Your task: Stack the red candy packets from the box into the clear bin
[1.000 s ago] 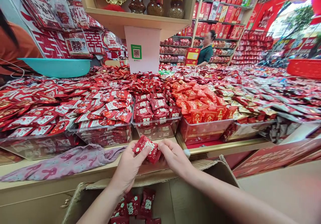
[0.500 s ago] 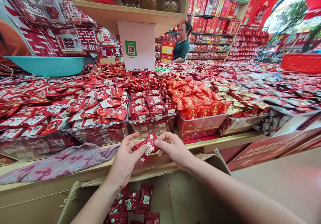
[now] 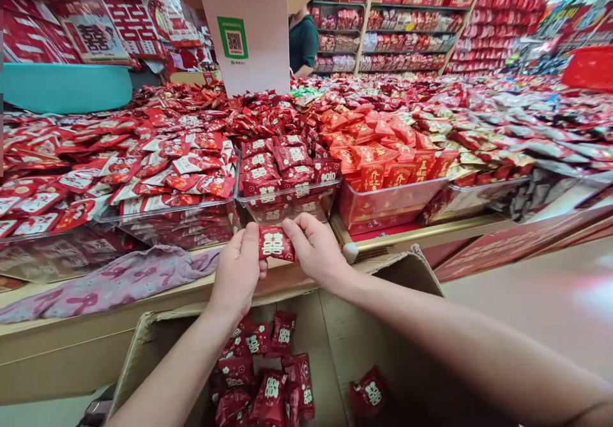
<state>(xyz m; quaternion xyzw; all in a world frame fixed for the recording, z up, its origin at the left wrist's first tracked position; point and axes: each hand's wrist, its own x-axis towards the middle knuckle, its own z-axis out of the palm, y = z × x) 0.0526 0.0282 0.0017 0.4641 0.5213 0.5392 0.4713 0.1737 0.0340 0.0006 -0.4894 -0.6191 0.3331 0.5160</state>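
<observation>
Between both hands, a dark red candy packet (image 3: 276, 244) with white characters lies level, its face turned up to me. My left hand (image 3: 239, 264) pinches its left end, and my right hand (image 3: 313, 248) grips the right end. Just beyond my fingers stands a clear plastic bin (image 3: 287, 196) filled with neatly set packets of the same dark red kind (image 3: 292, 156). Below my forearms a cardboard box (image 3: 330, 337) holds a heap of like packets (image 3: 271, 395), with one packet (image 3: 368, 393) apart on the right.
A bin of bright red packets (image 3: 387, 168) stands right of the middle bin, and red-and-white packets (image 3: 177, 172) fill the left one. A purple patterned cloth (image 3: 115, 283) lies on the counter edge. Behind are a white post with a code sign (image 3: 234, 39) and a person's green sleeve (image 3: 302, 41).
The packet has turned from a slant to level, and both hands now grip its two ends. My view has tipped downward, showing more of the cardboard box.
</observation>
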